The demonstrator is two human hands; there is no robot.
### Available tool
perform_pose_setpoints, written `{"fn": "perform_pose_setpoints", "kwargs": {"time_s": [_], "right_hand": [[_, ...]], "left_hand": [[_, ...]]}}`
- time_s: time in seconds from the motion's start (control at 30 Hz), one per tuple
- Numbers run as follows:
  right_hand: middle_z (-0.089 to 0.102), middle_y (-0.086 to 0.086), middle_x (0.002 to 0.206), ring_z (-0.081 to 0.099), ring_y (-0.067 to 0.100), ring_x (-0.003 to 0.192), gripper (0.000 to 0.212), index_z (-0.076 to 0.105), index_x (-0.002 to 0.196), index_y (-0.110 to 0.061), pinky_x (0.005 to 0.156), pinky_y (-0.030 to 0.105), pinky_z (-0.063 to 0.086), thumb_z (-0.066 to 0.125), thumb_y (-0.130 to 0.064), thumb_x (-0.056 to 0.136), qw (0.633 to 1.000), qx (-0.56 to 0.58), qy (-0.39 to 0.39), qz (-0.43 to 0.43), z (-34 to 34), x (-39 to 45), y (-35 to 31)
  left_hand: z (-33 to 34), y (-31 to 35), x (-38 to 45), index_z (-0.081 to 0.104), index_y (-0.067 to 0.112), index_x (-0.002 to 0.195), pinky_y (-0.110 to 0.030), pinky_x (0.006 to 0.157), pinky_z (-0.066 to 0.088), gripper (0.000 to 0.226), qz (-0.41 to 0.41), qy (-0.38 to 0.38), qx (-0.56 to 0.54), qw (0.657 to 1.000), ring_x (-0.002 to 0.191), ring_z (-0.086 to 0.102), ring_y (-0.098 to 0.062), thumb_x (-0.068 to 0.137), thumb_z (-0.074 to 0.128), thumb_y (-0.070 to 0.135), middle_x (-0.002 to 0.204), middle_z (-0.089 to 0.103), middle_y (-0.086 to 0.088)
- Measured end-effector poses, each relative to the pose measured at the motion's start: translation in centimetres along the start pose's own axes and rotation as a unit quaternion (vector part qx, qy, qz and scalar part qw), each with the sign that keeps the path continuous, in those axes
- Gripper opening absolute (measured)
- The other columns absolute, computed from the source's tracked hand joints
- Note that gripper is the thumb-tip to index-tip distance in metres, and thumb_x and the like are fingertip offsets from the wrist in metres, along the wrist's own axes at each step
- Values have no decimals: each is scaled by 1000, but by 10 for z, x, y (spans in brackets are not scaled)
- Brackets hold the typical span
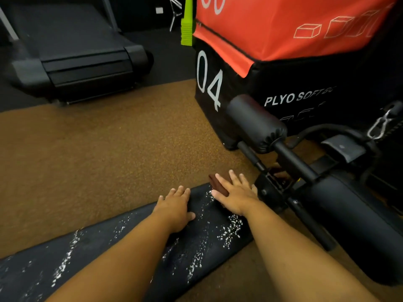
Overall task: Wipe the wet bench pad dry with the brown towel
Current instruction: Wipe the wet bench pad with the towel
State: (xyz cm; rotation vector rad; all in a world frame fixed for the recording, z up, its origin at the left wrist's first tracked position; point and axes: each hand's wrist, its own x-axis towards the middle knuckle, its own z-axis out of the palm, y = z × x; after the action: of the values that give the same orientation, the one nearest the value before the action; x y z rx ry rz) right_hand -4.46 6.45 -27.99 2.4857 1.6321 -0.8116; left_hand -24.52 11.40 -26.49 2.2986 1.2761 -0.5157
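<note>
Here the folded brown towel (219, 185) lies at the far end of the black pad (202, 240), pressed flat under my right hand (236, 194). My left hand (175, 209) rests open, fingers spread, beside it. White droplets streak the matte pad; speckled brown floor (98, 149) opens leftward.

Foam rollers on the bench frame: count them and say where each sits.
2. One foam roller lies against the black plyo box, above the right hand. The other sits nearer, at the right edge. More may be hidden out of frame.
</note>
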Motion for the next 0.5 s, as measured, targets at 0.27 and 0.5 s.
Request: {"fn": "perform_pose_setpoints", "kwargs": {"time_s": [0.27, 0.5], "right_hand": [[23, -4, 156, 25, 25, 139, 51, 29, 145, -36, 111, 46, 24, 24, -53, 98, 989, 76, 120, 47, 17, 24, -2], [23, -8, 156, 24, 19, 141, 46, 34, 145, -31, 114, 37, 21, 34, -39, 100, 986, 54, 126, -93, 21, 13, 30]], "left_hand": [[12, -1, -1, -4, 19, 153, -43, 121, 11, 90, -10, 2, 2, 1000, 149, -6, -25, 92, 60, 33, 161, -12, -3], [15, -3, 1, -3, 20, 153, -45, 120, 12, 91, -14, 6, -9, 1000, 149, -6, -25, 91, 62, 32, 161, -11, -1]]}}
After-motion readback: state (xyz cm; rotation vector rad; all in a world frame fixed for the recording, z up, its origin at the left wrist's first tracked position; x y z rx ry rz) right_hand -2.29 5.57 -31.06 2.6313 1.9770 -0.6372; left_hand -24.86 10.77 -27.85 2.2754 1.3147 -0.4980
